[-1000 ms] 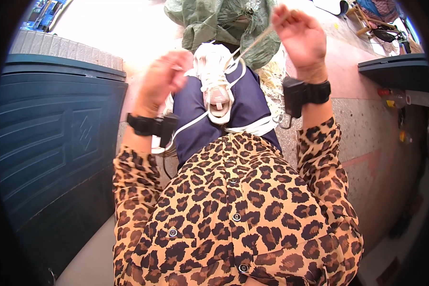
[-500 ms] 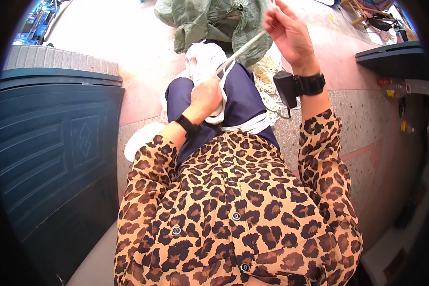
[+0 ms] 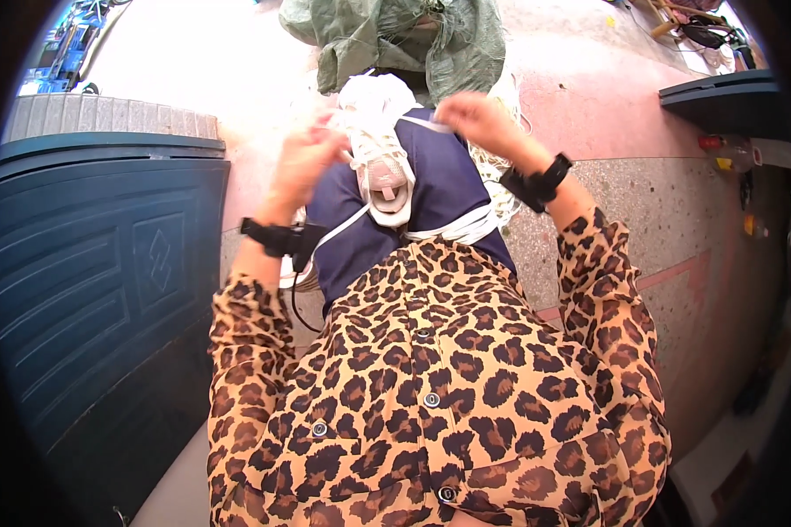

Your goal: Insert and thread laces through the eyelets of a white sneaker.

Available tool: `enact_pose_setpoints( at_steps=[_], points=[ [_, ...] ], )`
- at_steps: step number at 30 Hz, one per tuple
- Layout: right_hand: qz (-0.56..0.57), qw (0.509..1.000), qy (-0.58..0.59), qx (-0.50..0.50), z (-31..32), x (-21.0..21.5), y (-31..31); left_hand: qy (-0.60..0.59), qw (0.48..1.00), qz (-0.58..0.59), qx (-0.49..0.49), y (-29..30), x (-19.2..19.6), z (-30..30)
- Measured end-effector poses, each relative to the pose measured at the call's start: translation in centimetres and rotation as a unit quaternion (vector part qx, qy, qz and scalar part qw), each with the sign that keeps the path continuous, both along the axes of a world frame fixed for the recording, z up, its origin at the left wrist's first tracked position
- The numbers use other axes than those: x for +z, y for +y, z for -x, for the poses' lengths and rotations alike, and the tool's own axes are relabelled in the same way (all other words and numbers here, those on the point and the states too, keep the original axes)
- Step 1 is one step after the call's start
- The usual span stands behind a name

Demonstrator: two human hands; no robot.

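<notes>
A bundle of white cord (image 3: 373, 114) lies on my lap, over navy trousers (image 3: 448, 189), with a white oval piece (image 3: 387, 184) hanging below it. My left hand (image 3: 306, 158) is at the bundle's left side, blurred, with its fingers curled into the cord. My right hand (image 3: 470, 114) is closed like a fist just right of the bundle, and a strand of the cord runs to it. Both wrists carry black bands. More white cord loops around my waist (image 3: 453, 230).
A dark blue panelled door or bin (image 3: 105, 263) fills the left. A green sack (image 3: 395, 35) lies beyond my knees. Loose white cord (image 3: 501, 189) sits by my right thigh. At the right are a dark ledge (image 3: 721, 97) and small bottles (image 3: 719, 145) on speckled floor.
My right hand has come down from its raised pull to the bundle. My left hand has moved up and left from the middle of the lap to the bundle's left side.
</notes>
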State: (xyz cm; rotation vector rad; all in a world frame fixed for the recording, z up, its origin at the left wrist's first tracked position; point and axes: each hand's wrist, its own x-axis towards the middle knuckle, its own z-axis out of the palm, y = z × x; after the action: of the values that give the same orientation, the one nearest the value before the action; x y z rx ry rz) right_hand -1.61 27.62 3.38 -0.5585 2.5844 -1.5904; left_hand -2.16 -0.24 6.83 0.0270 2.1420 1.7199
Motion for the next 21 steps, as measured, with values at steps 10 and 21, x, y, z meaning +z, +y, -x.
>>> enact_pose_setpoints(
  at_steps=[10, 21],
  points=[
    [-0.297, 0.938, 0.176, 0.03, -3.6, -3.6, -4.6, 0.002, 0.929, -0.323, 0.183, -11.0, 8.3, 1.5],
    [-0.276, 0.958, 0.08, 0.019, -3.5, -3.8, -6.4, 0.251, 0.922, 0.289, -0.052, -6.1, -4.6, -4.7]
  ],
)
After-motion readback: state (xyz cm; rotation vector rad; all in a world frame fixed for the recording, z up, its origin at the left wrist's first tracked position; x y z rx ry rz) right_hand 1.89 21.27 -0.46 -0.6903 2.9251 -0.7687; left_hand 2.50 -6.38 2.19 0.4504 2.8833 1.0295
